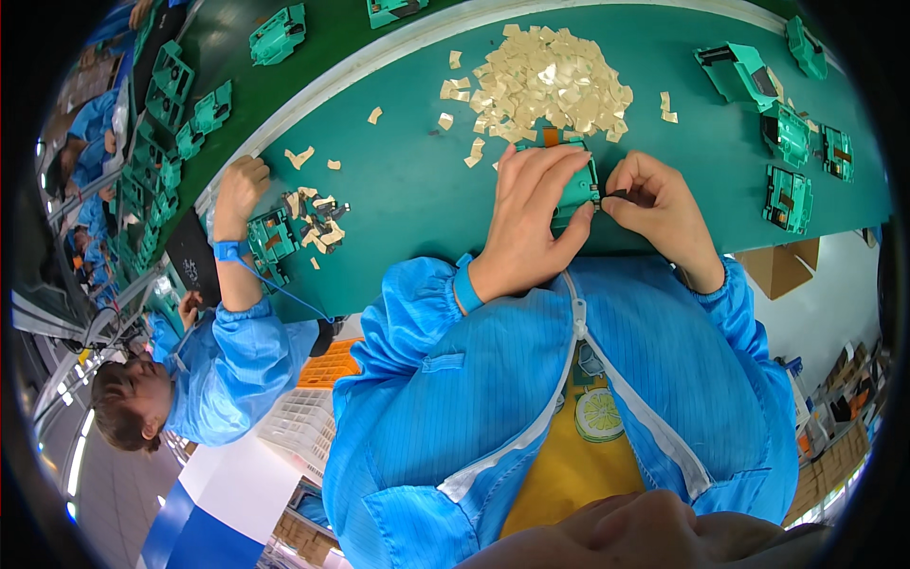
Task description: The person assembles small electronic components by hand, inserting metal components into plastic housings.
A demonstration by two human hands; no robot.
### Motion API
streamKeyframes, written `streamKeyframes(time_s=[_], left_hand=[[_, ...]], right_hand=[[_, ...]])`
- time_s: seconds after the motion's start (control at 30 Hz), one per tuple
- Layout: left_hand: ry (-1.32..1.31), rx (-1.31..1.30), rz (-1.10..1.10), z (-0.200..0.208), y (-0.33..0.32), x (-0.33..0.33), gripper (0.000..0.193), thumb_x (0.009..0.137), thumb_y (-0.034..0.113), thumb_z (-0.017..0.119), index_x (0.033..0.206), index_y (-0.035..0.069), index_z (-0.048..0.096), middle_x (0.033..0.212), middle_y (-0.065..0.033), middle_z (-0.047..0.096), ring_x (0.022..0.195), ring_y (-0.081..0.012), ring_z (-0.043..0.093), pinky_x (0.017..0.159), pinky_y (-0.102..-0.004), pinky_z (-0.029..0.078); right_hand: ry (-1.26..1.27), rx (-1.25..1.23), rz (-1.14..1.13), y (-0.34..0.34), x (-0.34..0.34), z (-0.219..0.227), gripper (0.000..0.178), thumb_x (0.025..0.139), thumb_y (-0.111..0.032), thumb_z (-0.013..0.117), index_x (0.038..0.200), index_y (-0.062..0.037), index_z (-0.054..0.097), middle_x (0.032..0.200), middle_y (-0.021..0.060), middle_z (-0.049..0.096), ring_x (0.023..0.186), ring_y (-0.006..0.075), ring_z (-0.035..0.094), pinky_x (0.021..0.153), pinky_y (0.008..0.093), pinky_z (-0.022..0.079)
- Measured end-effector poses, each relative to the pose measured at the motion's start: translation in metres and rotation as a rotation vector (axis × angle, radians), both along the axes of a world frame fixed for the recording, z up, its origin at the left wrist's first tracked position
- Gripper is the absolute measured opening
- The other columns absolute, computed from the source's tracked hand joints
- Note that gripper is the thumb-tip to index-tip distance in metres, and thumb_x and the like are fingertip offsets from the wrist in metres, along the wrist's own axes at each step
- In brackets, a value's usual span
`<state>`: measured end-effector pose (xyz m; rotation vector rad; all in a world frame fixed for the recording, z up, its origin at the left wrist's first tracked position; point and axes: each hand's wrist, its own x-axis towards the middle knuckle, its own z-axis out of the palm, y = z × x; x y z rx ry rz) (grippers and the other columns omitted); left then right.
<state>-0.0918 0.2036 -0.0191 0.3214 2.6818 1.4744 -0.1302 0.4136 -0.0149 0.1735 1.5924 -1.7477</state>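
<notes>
A green plastic housing (578,190) with an orange ribbon-like strip (551,137) at its far end lies in front of me on the table. My left hand (531,204) is closed over it, fingers across the top and thumb at its near side. Just to the right, my right hand (661,204) pinches a small black piece (621,195) against the housing's right edge. The piece is partly hidden by my fingers, so I cannot make out its kind. Beyond the housing rises a heap of small cream-coloured paper-like pieces (550,81).
More green housings (787,199) stand at the right of the green table (398,180). At the left, a co-worker's arm (237,237) rests near another housing (272,237) and a pile of black and cream scraps (322,220). Further housings (279,35) sit past the pale rail (322,95).
</notes>
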Motion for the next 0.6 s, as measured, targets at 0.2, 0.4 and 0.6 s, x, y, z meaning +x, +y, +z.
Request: streamKeyframes(time_s=[0.2, 0.4, 0.6], left_hand=[[0.003, -0.001, 0.014, 0.0, 0.002, 0.0, 0.052, 0.081, 0.01, 0.076, 0.131, 0.006, 0.063, 0.134, -0.0114, 0.062, 0.126, -0.0335, 0.054, 0.117, -0.0573, 0.027], [0.004, -0.017, 0.012, 0.0, 0.005, -0.002, 0.052, 0.081, 0.01, 0.076, 0.131, 0.007, 0.063, 0.132, -0.0113, 0.063, 0.125, -0.0326, 0.055, 0.118, -0.057, 0.026], [-0.002, -0.014, 0.019, 0.0, 0.006, -0.002, 0.051, 0.081, 0.01, 0.076, 0.131, 0.008, 0.063, 0.131, -0.0106, 0.064, 0.125, -0.0321, 0.055, 0.118, -0.0574, 0.026]], right_hand=[[0.004, 0.035, 0.007, 0.0, -0.001, 0.001, 0.016, 0.089, 0.001, 0.072, 0.088, -0.0059, 0.057, 0.083, -0.0059, 0.056, 0.074, 0.0007, 0.051, 0.063, 0.0197, 0.041], [0.022, 0.087, 0.024, 0.002, -0.002, -0.001, 0.017, 0.086, 0.0, 0.073, 0.087, -0.0059, 0.057, 0.078, -0.0068, 0.054, 0.071, 0.0005, 0.048, 0.06, 0.0204, 0.038], [0.076, 0.219, 0.063, 0.002, -0.006, 0.009, 0.017, 0.087, -0.004, 0.075, 0.085, -0.0034, 0.058, 0.076, -0.0042, 0.056, 0.069, 0.0026, 0.049, 0.059, 0.0224, 0.04]])
